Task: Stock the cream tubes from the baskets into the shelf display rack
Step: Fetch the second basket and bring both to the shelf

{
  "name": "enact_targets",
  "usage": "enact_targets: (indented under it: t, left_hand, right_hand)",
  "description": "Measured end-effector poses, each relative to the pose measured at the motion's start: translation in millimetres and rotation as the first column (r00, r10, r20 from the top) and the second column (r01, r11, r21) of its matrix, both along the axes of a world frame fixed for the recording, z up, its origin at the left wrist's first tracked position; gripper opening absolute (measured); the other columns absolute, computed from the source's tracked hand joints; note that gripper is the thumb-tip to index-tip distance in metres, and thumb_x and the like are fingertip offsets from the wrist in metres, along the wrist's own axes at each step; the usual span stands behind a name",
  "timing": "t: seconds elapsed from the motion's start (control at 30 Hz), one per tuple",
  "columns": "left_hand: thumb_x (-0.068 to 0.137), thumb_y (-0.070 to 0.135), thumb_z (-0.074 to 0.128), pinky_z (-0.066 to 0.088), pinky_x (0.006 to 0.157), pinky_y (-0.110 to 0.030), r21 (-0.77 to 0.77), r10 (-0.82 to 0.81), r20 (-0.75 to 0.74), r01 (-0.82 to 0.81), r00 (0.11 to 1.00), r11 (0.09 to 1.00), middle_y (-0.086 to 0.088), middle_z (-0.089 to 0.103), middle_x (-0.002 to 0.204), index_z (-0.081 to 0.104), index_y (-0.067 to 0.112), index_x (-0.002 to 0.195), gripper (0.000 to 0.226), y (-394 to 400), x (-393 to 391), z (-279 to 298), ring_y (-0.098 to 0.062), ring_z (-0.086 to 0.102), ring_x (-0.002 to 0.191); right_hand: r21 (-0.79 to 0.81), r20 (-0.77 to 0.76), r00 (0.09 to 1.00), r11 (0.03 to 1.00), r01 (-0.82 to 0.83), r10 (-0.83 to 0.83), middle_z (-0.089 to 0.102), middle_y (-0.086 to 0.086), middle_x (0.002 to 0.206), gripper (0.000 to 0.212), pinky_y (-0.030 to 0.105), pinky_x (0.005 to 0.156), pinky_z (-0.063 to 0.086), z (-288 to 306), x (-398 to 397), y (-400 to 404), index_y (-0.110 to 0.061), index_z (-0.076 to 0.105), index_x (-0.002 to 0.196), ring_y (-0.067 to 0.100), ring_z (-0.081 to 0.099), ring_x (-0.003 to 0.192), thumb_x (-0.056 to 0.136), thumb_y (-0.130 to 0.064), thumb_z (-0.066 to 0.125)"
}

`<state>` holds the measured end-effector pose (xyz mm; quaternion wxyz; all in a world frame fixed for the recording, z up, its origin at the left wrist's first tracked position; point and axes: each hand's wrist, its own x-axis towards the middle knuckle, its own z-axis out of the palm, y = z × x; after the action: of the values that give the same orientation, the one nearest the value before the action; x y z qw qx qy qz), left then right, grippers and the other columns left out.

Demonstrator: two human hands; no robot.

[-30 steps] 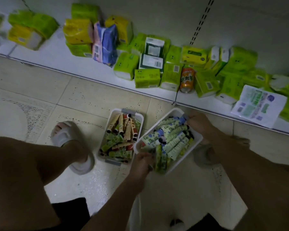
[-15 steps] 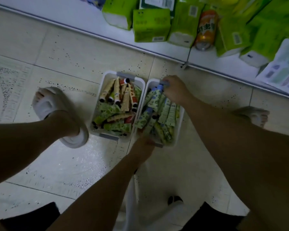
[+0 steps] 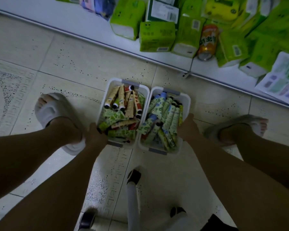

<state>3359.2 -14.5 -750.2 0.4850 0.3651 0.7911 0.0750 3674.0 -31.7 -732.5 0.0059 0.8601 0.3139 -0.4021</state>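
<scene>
Seen from above, a person bends over two white baskets set side by side, walls touching, on a tiled floor (image 3: pixel 73 55) between their slippered feet. The left basket (image 3: pixel 123 84) holds tan, red and green cream tubes (image 3: pixel 122 114); the right basket (image 3: pixel 185 99) holds green and blue tubes (image 3: pixel 165 119), all piled loosely. None is on the shelf yet. The baskets sit near the low white shelf (image 3: pixel 40 15), probably so the tubes are within easy reach of it. The shelf carries green tissue packs (image 3: pixel 157 37), an orange drink can (image 3: pixel 207 42) and a printed sheet (image 3: pixel 280 77). The left hand (image 3: pixel 94 135) rests at the outer near edge of the left basket; the right hand (image 3: pixel 188 129) rests at the outer edge of the right basket. Both appear to clasp the rims, as if to lift or shift the baskets, but the fingers are hidden, so I cannot tell how tightly they close.
</scene>
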Motion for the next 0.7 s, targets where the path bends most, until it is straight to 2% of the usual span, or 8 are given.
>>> enact_targets:
  t: [0.1,0.17,0.23,0.4,0.53,0.63,0.7]
  left_hand:
    - [0.075,-0.011,0.060,0.057,0.075,-0.058,0.023,-0.003,0.076,0.002,0.997,1.000,-0.013,0.053,0.101,0.043,0.011,0.106,0.041,6,4,6,-0.040,0.058,0.098]
    - [0.077,-0.011,0.060,0.058,0.076,-0.054,0.025,-0.017,0.077,0.015,0.997,1.000,-0.009,0.054,0.098,0.046,0.009,0.105,0.037,11,14,15,-0.035,0.059,0.097]
    - [0.083,-0.010,0.053,0.058,0.077,-0.051,0.049,-0.027,0.096,0.022,0.995,0.999,-0.011,0.057,0.102,0.049,0.008,0.106,0.029,19,28,18,-0.034,0.060,0.098]
    - [0.093,-0.008,0.043,0.058,0.081,-0.050,0.071,-0.001,0.184,-0.012,0.983,0.997,-0.013,0.059,0.110,0.055,0.010,0.112,0.029,37,55,17,-0.032,0.060,0.101]
    - [0.095,-0.003,0.045,0.057,0.081,-0.052,0.056,0.015,0.177,-0.025,0.984,0.998,-0.014,0.062,0.106,0.060,0.013,0.110,0.026,53,56,16,-0.033,0.062,0.099]
    - [0.096,-0.002,0.048,0.058,0.080,-0.046,0.026,0.039,0.198,-0.045,0.979,0.999,-0.015,0.064,0.104,0.061,0.018,0.102,0.025,66,54,22,-0.032,0.063,0.096]
    - [0.096,-0.002,0.048,0.058,0.077,-0.042,0.020,0.042,0.192,-0.046,0.980,0.999,-0.016,0.064,0.105,0.061,0.017,0.102,0.024,72,54,25,-0.031,0.062,0.097]
  right_hand:
    - [0.039,0.068,0.998,0.999,-0.012,0.010,0.054,0.021,0.120,0.058,0.042,0.073,0.047,-3,3,5,0.001,0.030,0.138,0.040,0.058,0.104,0.094,-0.022,0.060]
    - [0.094,0.104,0.995,0.995,-0.021,0.011,0.056,0.021,0.115,0.041,0.041,0.073,0.044,-2,7,4,-0.001,0.041,0.124,0.039,0.058,0.102,0.094,-0.021,0.059]
    - [0.116,0.137,0.991,0.993,-0.021,0.005,0.056,0.020,0.110,0.030,0.041,0.071,0.044,2,13,3,-0.001,0.045,0.115,0.039,0.058,0.098,0.094,-0.018,0.059]
    - [0.141,0.194,0.979,0.989,0.034,-0.061,0.055,0.025,0.114,0.026,0.048,0.082,0.050,6,32,15,0.004,0.046,0.116,0.042,0.057,0.103,0.094,-0.008,0.054]
    - [0.118,0.206,0.976,0.992,0.045,-0.068,0.056,0.026,0.114,0.022,0.040,0.072,0.044,8,39,20,0.006,0.048,0.113,0.042,0.057,0.103,0.094,-0.005,0.053]
    - [0.129,0.160,0.986,0.991,0.033,-0.053,0.055,0.026,0.113,0.015,0.040,0.074,0.043,16,43,21,0.000,0.047,0.101,0.042,0.056,0.103,0.092,-0.006,0.056]
    - [0.131,0.147,0.988,0.991,0.029,-0.048,0.055,0.026,0.112,0.019,0.042,0.076,0.045,20,44,22,0.003,0.048,0.104,0.042,0.055,0.103,0.092,-0.008,0.057]
